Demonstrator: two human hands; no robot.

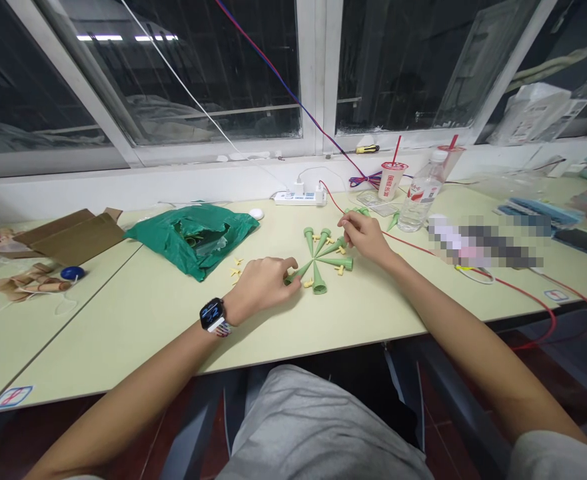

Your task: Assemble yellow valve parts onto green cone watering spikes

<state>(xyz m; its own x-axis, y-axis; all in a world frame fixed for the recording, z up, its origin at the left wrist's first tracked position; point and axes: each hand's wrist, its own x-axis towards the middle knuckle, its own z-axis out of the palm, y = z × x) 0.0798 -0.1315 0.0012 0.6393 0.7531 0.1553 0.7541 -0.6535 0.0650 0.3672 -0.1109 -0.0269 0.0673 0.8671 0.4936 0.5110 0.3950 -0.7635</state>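
Several green plastic cone spikes lie in a fan on the table, their points meeting in the middle. Small yellow T-shaped valves rest between them. My left hand, with a watch on its wrist, has its fingers curled over the wide end of the lower-left cone spike. My right hand hovers by the upper-right cone spikes, thumb and fingers pinched together; what is between them, if anything, is too small to tell. More green cones lie partly behind this hand. Loose yellow pieces sit left of my left hand.
A torn green plastic bag lies at the back left, near a cardboard box and wooden toys. A power strip, drink cup and water bottle stand along the back. A red cable crosses the right side.
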